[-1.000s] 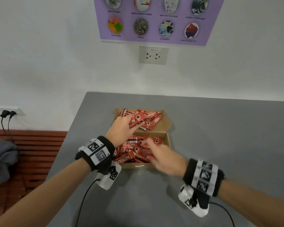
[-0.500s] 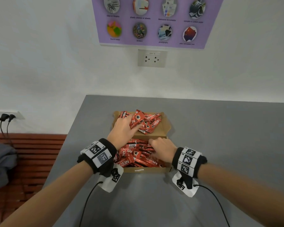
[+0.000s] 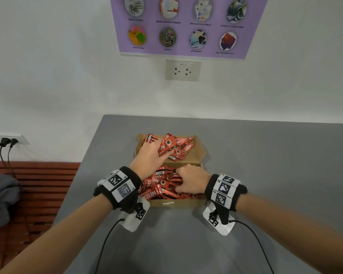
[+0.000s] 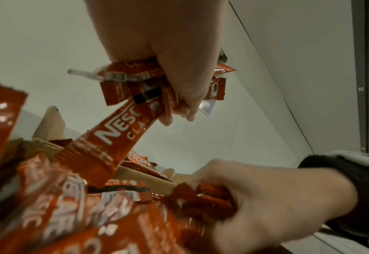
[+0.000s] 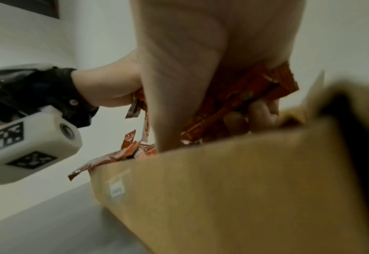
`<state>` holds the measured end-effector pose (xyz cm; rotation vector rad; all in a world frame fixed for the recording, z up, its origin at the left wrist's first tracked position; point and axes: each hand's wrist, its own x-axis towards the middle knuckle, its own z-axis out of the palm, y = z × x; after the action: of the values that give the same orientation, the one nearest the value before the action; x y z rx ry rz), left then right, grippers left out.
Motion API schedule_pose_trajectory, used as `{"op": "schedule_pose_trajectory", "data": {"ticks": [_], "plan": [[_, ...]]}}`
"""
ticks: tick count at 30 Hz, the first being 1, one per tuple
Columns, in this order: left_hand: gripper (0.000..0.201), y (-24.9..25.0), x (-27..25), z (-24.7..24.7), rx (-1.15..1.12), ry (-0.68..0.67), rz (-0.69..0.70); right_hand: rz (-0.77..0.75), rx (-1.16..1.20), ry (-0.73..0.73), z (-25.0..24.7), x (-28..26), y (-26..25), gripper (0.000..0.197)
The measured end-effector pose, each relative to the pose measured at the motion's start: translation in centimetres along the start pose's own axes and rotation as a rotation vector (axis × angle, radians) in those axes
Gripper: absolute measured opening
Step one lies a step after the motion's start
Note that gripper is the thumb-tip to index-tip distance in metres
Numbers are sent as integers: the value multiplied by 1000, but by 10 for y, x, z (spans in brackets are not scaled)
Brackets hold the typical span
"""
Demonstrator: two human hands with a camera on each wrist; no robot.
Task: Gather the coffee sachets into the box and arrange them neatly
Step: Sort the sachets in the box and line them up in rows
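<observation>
A grey worktop [image 3: 265, 175] meets a white wall under a purple poster [image 3: 186, 26], its left edge close beside the open cardboard box [image 3: 174, 203], with wide bare surface to the right. Red sachets [image 3: 162, 186] heap in the box and on its flap beyond. The left hand [image 3: 149, 158], over the flap, has its grip closed round a bunch of sachets. The right hand [image 3: 192, 179], inside the box, has its fingers curled round several more.
</observation>
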<state>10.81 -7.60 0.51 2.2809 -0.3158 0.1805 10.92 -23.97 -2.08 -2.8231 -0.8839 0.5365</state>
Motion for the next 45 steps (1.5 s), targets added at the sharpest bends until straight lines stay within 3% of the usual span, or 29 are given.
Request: {"op": "schedule_pose_trajectory", "data": {"ticks": [4, 8, 12, 14, 20, 26, 29, 36, 40, 43, 45], "plan": [[22, -4, -2, -1, 3, 6, -22, -46, -4, 92, -14, -7, 6, 21], [22, -3, -3, -1, 3, 1, -30, -47, 83, 19, -14, -13, 14, 21], [22, 0, -1, 0, -1, -16, -31, 8, -124, -80, -5, -13, 6, 59], [22, 2, -1, 1, -8, -22, -25, 4, -229, -74, 1, -10, 2, 64], [11, 3, -3, 1, 0, -10, -2, 20, -133, -187, 7, -5, -2, 55], [24, 1, -3, 0, -27, 4, -5, 30, -101, -119, -3, -11, -4, 23], [21, -2, -3, -3, -50, 33, -49, 30, 48, -111, -20, -20, 5, 9], [11, 6, -2, 0, -214, 169, -139, 77, 411, 207, -31, -14, 23, 26], [15, 7, -5, 6, -272, 166, -168, 54, 518, 278, -31, -16, 11, 25], [17, 4, -7, 5, -334, 198, -207, 85, 659, 478, -32, -20, 2, 28], [19, 4, -9, 5, -402, 174, -227, 87, 752, 521, -33, -19, -4, 40]]}}
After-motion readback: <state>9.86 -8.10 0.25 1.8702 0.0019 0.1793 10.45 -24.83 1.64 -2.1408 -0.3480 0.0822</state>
